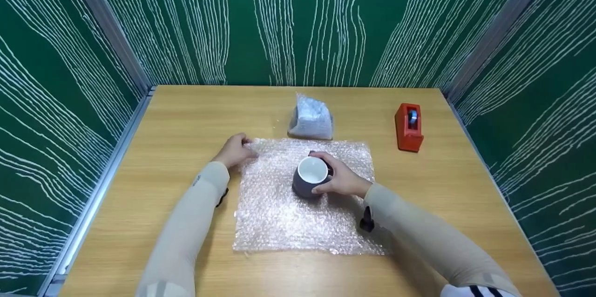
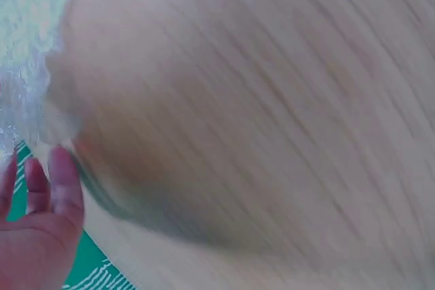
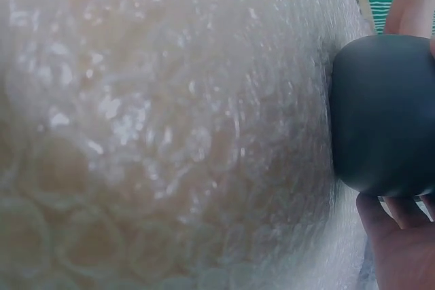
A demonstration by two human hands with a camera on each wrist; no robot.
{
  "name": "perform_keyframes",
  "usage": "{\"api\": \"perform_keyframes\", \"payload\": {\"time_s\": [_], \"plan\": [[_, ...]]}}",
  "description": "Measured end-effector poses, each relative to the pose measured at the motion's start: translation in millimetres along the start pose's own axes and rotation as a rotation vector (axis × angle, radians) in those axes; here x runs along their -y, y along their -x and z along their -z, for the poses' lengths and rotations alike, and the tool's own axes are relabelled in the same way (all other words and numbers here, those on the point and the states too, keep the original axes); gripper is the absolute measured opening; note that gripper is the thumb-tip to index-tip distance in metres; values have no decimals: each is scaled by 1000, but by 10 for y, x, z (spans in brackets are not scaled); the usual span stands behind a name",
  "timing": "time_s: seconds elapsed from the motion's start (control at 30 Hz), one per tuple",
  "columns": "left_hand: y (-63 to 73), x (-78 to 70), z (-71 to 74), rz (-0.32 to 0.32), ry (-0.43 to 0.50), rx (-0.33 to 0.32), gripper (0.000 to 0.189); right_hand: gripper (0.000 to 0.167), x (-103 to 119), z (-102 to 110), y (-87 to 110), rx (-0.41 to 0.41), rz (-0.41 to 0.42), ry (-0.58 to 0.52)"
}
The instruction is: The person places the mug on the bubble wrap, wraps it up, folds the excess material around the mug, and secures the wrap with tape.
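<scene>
My right hand (image 1: 342, 179) grips a dark grey mug (image 1: 303, 188) with a white inside, thumb and fingers around its sides. Upright, the mug stands on a sheet of clear bubble wrap (image 1: 274, 222) spread flat on the table. In the right wrist view the mug's dark wall (image 3: 384, 113) shows with its base against the bubble wrap. At the sheet's far left corner is my left hand (image 1: 234, 151), its fingertips right at the edge. The left wrist view shows those fingers (image 2: 66, 181) fairly straight beside the bubble wrap (image 2: 30, 18).
Just beyond the sheet sits a bundle wrapped in bubble wrap (image 1: 313, 120). A red tape dispenser (image 1: 408, 127) stands at the back right of the wooden table (image 1: 186, 115). Green panels with white lines (image 1: 316, 22) enclose the table at the back and sides.
</scene>
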State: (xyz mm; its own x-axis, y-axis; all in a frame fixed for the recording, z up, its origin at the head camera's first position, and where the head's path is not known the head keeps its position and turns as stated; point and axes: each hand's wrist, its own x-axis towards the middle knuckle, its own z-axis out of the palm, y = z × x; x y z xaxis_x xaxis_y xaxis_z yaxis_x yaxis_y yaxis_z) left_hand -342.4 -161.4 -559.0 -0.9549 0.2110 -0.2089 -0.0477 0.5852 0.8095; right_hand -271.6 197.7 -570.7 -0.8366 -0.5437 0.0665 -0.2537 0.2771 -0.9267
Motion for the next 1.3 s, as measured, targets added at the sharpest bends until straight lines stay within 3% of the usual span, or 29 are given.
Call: {"api": "perform_keyframes", "payload": {"time_s": [0.17,0.37,0.47,0.7,0.93,1.3], "plan": [[43,-90,20,-39,111,-60,36,99,17,8,-53,-3,-23,-16],[123,-268,-4,-54,268,-106,56,99,13,12,-97,-8,-41,-51],[161,-364,-33,-72,300,-126,52,99,5,8,-105,-16,-27,-53],[218,-486,-133,-147,297,-128,14,99,-15,-6,-115,-29,-8,-40],[324,-607,-205,-232,344,-89,13,98,-13,-14,-121,-24,3,-50],[537,-911,-330,-365,219,-19,15,99,3,-16,-108,-40,-23,-54]]}}
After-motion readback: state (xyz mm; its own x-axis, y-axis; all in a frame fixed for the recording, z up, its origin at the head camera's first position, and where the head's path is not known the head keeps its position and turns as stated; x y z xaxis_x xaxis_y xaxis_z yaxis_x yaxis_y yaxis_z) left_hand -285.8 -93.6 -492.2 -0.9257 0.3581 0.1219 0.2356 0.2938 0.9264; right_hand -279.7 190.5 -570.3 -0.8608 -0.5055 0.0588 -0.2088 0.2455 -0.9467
